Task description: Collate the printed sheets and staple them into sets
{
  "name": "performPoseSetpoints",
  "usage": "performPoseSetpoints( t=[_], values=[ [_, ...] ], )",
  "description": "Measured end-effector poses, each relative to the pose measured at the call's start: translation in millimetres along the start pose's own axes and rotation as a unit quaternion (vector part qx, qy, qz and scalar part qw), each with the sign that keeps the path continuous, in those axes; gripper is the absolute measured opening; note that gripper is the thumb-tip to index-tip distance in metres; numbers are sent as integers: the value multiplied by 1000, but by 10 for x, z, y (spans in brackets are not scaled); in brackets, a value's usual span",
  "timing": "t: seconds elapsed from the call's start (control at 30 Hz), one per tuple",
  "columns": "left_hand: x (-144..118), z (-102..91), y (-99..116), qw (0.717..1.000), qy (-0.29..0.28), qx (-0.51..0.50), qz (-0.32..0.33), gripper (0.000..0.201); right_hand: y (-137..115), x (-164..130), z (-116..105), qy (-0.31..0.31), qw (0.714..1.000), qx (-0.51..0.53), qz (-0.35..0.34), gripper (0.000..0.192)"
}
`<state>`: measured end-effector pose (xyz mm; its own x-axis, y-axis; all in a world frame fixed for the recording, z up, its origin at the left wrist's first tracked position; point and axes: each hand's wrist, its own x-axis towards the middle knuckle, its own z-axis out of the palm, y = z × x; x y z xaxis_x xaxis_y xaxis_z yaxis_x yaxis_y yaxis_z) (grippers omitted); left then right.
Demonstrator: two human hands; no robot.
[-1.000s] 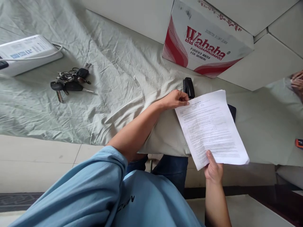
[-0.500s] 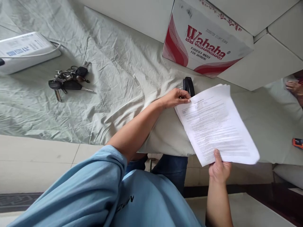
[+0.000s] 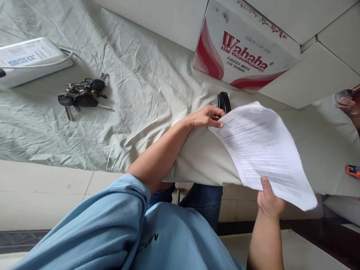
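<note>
Printed sheets of paper (image 3: 261, 150) bend in an arch between my two hands. My left hand (image 3: 206, 117) pinches their upper left corner between thumb and fingers. At the lower edge, my right hand (image 3: 270, 198) grips the sheets with its thumb on top and its fingers hidden underneath. A black stapler (image 3: 224, 102) lies on the cloth just beyond my left fingertips, partly behind the paper. Whether the fingers of my left hand touch the stapler, I cannot tell.
A Wahaha water carton (image 3: 239, 52) stands behind the stapler. Left lie a bunch of keys (image 3: 84, 93) and a white box with a cable (image 3: 33, 60) on the wrinkled cloth (image 3: 135, 75). At far right are another person's hand (image 3: 348, 105) and an orange-black object (image 3: 353, 171).
My right hand has moved right and slightly down with the papers' lower edge. The sheets now curve more, and their top edge has bowed. My left hand stays nearly in place at the corner.
</note>
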<state>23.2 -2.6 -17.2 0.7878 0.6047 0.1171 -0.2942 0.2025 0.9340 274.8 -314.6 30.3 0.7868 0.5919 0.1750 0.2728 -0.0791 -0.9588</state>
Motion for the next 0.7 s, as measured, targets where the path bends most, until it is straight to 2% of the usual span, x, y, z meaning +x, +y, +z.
performPoseSetpoints(
  t=[0.1, 0.2, 0.33, 0.4, 0.53, 0.63, 0.7],
  values=[
    [9, 35, -2, 997, -2, 71, -22, 54, -47, -9, 38, -11, 999, 28, 11, 94],
    [21, 35, -6, 988, 21, 143, -49, 62, -15, -46, 25, -12, 998, 28, 54, 85],
    [13, 33, -5, 986, 21, 154, -56, 69, 137, -132, -24, 27, 990, 21, 135, 81],
    [5, 56, 0, 987, 26, 147, -56, 79, 211, -168, -60, 38, 982, 20, 184, 83],
    [17, 155, 7, 996, 64, 21, -51, 86, 311, -202, -112, 55, 967, 27, 248, 86],
    [44, 236, -15, 992, 79, -90, -40, 93, 369, -198, -42, 97, 963, 56, 246, 83],
    [51, 277, -57, 990, 63, -125, -34, 91, 403, -215, 79, 98, 963, 74, 240, 82]
  ],
)
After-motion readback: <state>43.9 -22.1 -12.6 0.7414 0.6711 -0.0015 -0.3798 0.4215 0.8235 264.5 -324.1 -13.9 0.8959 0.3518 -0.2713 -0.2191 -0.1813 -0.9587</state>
